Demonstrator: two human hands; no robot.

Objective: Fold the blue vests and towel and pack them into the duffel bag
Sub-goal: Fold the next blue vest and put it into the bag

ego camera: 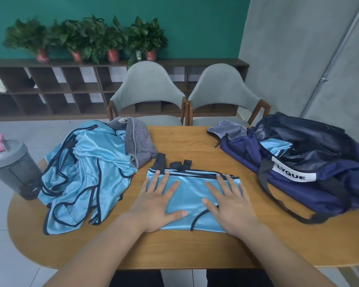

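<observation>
Both hands — left hand [157, 200], right hand [229, 201] — press spread flat on a folded vest [192, 193]; the duffel bag [311, 172] strap reads "LVQUE".

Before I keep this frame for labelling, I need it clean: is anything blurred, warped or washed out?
Head view: the wide lens bows the table edge and tilts the wall at right; the plants at the back look soft; the left hand, right hand and folded vest are sharp; light is even, with mild sheen on the vest pile.
</observation>
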